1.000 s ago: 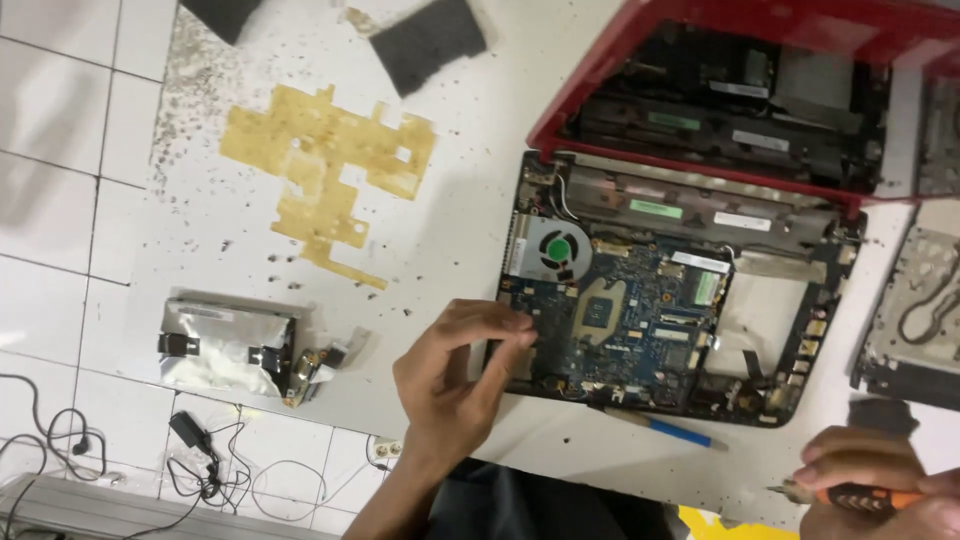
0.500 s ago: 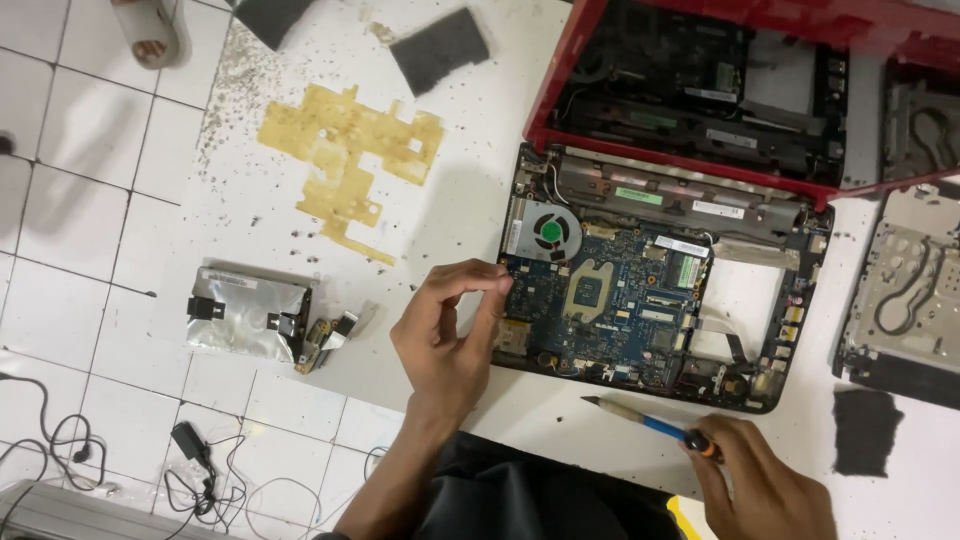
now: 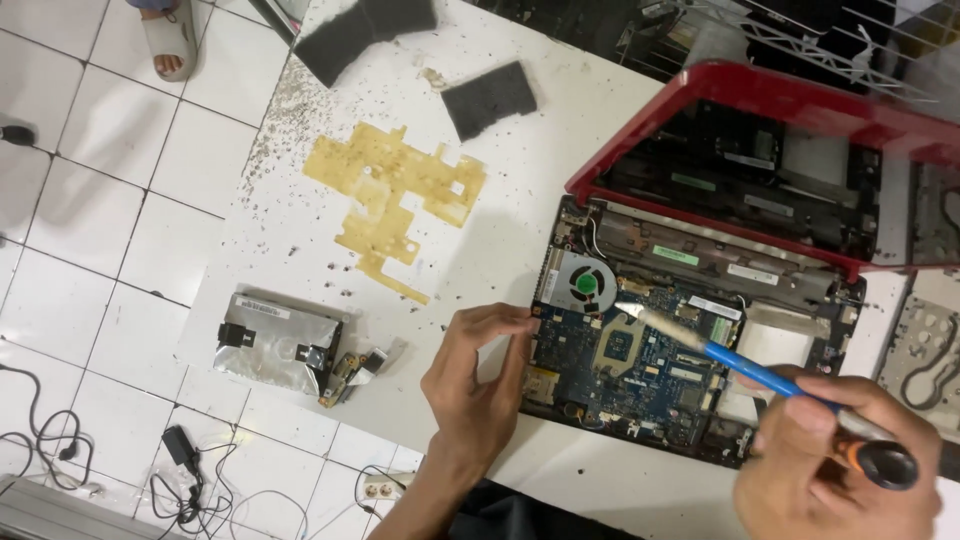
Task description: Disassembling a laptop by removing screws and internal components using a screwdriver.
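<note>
Now hands grip blue brush [image 3: 745, 358] and steady exposed blue motherboard [image 3: 640, 375].

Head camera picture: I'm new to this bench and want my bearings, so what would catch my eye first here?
The opened red laptop at right, its blue motherboard and round cooling fan bare. The right hand holds a blue-handled brush with its bristles near the fan, while the left hand rests at the board's left edge. On the white table lie a yellow insulating sheet and a silver hard drive.
</note>
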